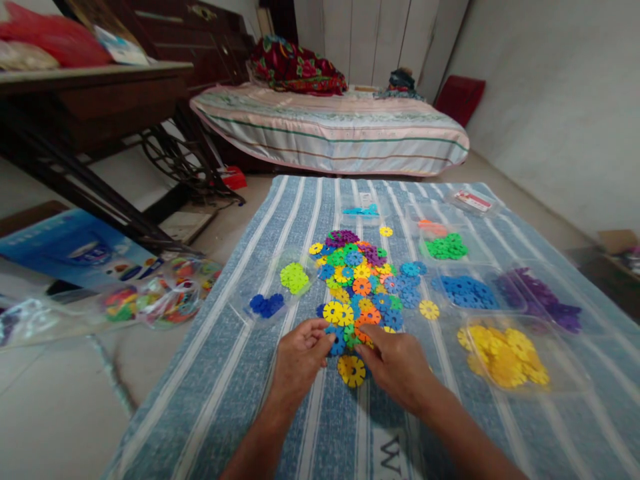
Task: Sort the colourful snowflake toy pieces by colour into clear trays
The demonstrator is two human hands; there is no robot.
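A mixed heap of flat, round plastic discs with slotted edges (pixel 363 287) is occupying the centre of the frame, lying on a blue-and-white striped cloth (pixel 215 400). The discs are showing yellow, orange, green, blue and purple; many are overlapping, and a purple cluster (pixel 343 238) is forming the heap's upper edge.

The heap is lying just beyond my hands, its near end reaching in between them. My left hand (pixel 301 350), at lower centre, is curling its fingers, with thumb and forefinger lying close beside a blue slotted disc (pixel 337 340); I cannot tell whether they are pinching it. My right hand (pixel 397 363) is facing it from the right, forefinger and thumb pointing in at a small green disc (pixel 351 335) and its orange neighbours; I cannot tell whether these fingertips are gripping anything. Between my hands, lower in the frame, a bright yellow slotted disc (pixel 351 371) is lying.

Sorted discs are resting in clear plastic containers on both sides: yellow discs (pixel 507 357) at lower right, purple discs (pixel 547 300) at far right, and dark blue discs (pixel 267 305) left of centre.
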